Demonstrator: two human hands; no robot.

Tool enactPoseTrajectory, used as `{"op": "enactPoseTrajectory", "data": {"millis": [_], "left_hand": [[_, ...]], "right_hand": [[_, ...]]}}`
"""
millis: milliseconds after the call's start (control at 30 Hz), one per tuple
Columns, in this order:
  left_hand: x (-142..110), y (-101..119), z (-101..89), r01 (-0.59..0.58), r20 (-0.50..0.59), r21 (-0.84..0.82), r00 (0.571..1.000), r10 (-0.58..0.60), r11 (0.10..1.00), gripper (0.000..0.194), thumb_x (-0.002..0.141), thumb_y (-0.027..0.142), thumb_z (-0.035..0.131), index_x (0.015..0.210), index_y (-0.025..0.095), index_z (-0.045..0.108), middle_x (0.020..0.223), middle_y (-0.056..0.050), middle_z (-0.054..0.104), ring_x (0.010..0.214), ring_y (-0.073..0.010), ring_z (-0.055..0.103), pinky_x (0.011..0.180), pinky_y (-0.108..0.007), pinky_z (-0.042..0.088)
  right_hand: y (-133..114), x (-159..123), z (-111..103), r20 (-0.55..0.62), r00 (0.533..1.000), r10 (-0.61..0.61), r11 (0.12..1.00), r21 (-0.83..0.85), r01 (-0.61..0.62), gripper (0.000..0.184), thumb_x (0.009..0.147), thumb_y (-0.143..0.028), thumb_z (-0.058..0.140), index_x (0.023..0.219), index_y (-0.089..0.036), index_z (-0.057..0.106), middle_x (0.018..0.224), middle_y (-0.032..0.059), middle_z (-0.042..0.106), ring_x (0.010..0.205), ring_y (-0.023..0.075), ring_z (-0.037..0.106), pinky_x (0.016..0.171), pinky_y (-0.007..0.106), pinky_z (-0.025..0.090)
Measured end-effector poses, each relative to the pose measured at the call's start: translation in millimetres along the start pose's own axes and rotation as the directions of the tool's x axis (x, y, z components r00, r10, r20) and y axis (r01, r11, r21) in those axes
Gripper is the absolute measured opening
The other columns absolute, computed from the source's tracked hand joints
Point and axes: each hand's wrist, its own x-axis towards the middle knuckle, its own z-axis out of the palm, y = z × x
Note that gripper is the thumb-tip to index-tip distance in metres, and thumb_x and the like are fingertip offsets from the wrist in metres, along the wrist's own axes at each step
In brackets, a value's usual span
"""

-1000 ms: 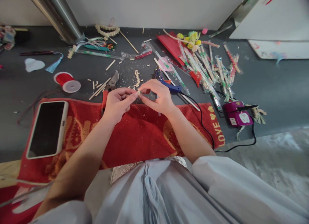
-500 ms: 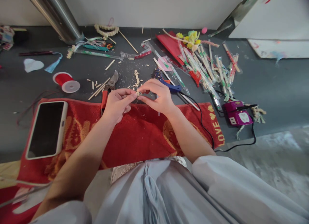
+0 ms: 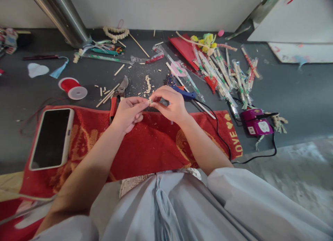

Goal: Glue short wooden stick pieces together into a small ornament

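A dark grey tabletop (image 3: 296, 92) carries a red towel (image 3: 145, 147) along its near edge. Beyond it lie a spool of red thread (image 3: 69, 84), cutters (image 3: 121, 88), a blue glue gun (image 3: 186, 93) and a crooked row of short pale stick pieces (image 3: 148, 83) amid crumbs. Sticks in clear sleeves (image 3: 215, 72) heap up on the right, near what looks like a purple socket block (image 3: 251, 116). A white heart shape (image 3: 37, 70) rests far left.

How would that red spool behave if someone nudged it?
The red spool would probably roll, since it lies on its side on round white flanges. Coming nearer, it might be slowed by the red towel, whose edge lies close by. Tipping seems unlikely, with a flange at each end.
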Motion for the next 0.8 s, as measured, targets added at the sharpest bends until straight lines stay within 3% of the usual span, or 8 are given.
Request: {"op": "enactPoseTrajectory", "data": {"millis": [367,533,667,800], "left_hand": [[-1,-3,2.9,-0.026,-0.004,0.008,1.000,0.026,1.000,0.015,0.065,0.020,0.075,0.065,0.015,0.061,0.039,0.009,0.040,0.031,-0.0001,0.024,0.031,-0.015,0.018],[1,-4,4.4,-0.060,-0.131,-0.018,0.990,0.058,0.998,0.013,0.072,0.017,0.067,0.065,0.017,0.056,0.035,0.010,0.034,0.030,-0.0017,0.022,0.031,-0.015,0.017],[7,-2,-1.8,-0.092,-0.208,-0.109,0.976,0.068,0.990,0.015,0.075,0.019,0.064,0.063,0.016,0.056,0.036,0.010,0.032,0.030,-0.0020,0.022,0.031,-0.016,0.016],[10,-1,-7.0,-0.094,-0.205,-0.159,0.977,0.060,0.983,0.015,0.077,0.021,0.063,0.064,0.015,0.058,0.038,0.010,0.032,0.030,-0.0020,0.021,0.031,-0.017,0.016]], "right_hand": [[2,-1,1,0.001,1.000,-0.010,1.000,-0.010,0.010,0.026,0.089,-0.042,0.060,0.085,-0.017,0.062,0.076,0.0020,0.065,0.073,0.0112,0.059,0.068,0.026,0.049],[3,-2,1,0.006,1.000,0.004,0.998,-0.063,-0.003,0.027,0.086,-0.042,0.065,0.097,-0.017,0.064,0.080,0.0026,0.068,0.076,0.0120,0.061,0.068,0.026,0.051],[4,0,-10,0.000,0.989,0.150,0.968,-0.202,-0.147,0.019,0.092,-0.034,0.056,0.097,-0.017,0.064,0.081,0.0041,0.068,0.076,0.0137,0.062,0.072,0.029,0.052],[14,1,-28,-0.077,0.936,0.342,0.839,-0.423,-0.342,0.014,0.087,-0.018,0.054,0.094,-0.018,0.065,0.088,0.0057,0.069,0.082,0.0171,0.063,0.080,0.033,0.051]]}}
